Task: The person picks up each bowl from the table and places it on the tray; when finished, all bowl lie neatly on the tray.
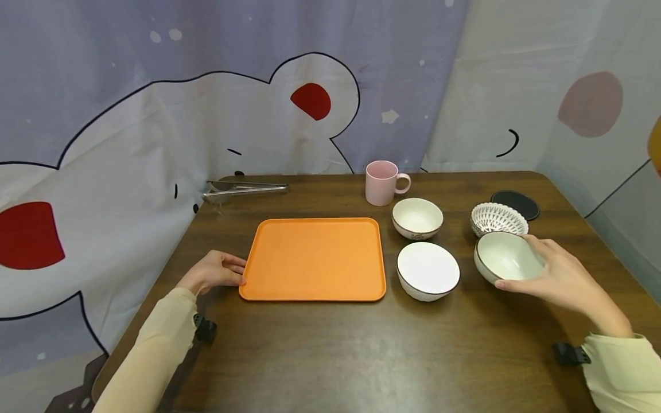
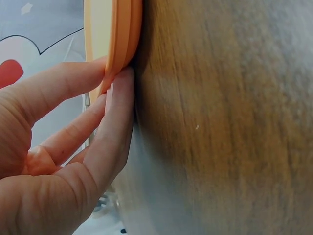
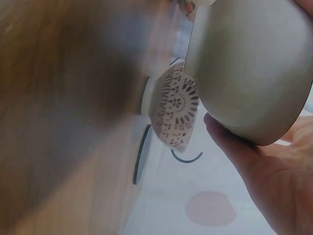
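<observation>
Plainly, the brown desk (image 1: 361, 350) carries an orange tray (image 1: 315, 259), its left edge pinched near the front corner by the left grip (image 1: 218, 271). The right grip (image 1: 563, 275) holds a pale green bowl (image 1: 506, 255) raised off the desk (near a white patterned bowl (image 1: 498, 217)).

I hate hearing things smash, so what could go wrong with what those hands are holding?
The pale green, round, ceramic-looking bowl seems lifted in the right hand, so it might slip and crack. It could also knock the white, round, dark-patterned bowl just behind it. And if the left hand, pinching the flat, orange, plastic-looking tray, pushes sideways, the tray might bump the white, round, dark-rimmed bowl beside it.
</observation>
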Action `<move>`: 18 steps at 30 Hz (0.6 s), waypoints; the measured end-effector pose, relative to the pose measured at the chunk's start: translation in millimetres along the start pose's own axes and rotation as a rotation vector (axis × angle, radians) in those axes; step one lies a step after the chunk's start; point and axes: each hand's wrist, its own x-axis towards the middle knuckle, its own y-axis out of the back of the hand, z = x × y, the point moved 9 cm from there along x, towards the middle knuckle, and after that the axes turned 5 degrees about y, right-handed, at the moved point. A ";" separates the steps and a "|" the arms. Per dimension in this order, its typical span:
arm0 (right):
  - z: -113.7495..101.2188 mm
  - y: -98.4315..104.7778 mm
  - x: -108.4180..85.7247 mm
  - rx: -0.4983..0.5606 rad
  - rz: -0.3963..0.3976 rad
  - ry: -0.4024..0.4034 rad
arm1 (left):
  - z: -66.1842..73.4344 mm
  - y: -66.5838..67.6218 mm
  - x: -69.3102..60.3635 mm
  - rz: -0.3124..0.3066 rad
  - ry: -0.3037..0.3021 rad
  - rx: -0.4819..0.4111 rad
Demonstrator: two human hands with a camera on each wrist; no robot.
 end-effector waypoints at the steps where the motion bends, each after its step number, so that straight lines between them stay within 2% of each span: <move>1: -1.3 0.2 1.1 0.002 -0.002 -0.002 | 0.0 -0.4 -0.2 -0.005 -0.003 0.000; 18: -26.3 4.2 21.6 0.015 -0.024 -0.024 | -0.9 -0.6 0.8 -0.023 -0.020 -0.024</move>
